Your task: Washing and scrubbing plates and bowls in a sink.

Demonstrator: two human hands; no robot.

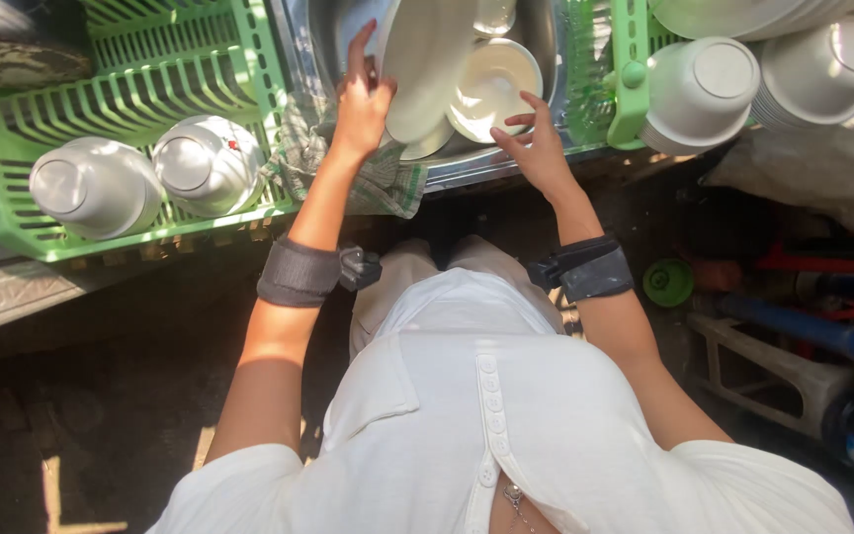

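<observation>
The left hand (360, 104) fingers pinch the upright white plate's (425, 61) edge; right hand (534, 146) fingers spread, empty, just beside it.

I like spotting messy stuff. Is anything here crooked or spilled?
Nothing is spilled or broken. The checked cloth hangs crumpled over the sink edge, and the left hand holds a plate tilted on its edge.

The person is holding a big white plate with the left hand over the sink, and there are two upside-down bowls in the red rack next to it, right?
Almost. In the head view the rack is green, not red. The rest holds: the left hand grips the big white plate over the sink, and two upside-down bowls sit in that rack.
</observation>
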